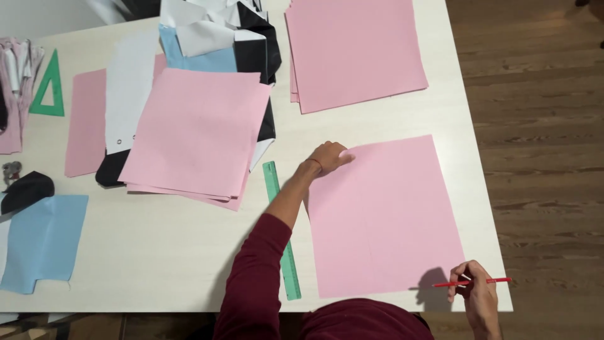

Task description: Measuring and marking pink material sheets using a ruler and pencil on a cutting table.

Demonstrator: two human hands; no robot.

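A large pink sheet of paper [384, 220] lies flat at the near right of the white table [163, 258]. My left hand [330, 157] presses on the sheet's far left corner, fingers curled on the paper. At the sheet's near right corner, my right hand [476, 293] grips a red pencil [472, 282] with its tip touching the paper's edge. A green ruler [281, 230] lies along the sheet's left side, partly under my left forearm in a dark red sleeve.
A stack of pink sheets [352, 50] lies at the far right. Another pink stack [195, 132] sits over black, white and light blue pieces. A green set square [48, 87] and a light blue cut piece [41, 242] lie on the left. Wooden floor [541, 126] borders the table's right edge.
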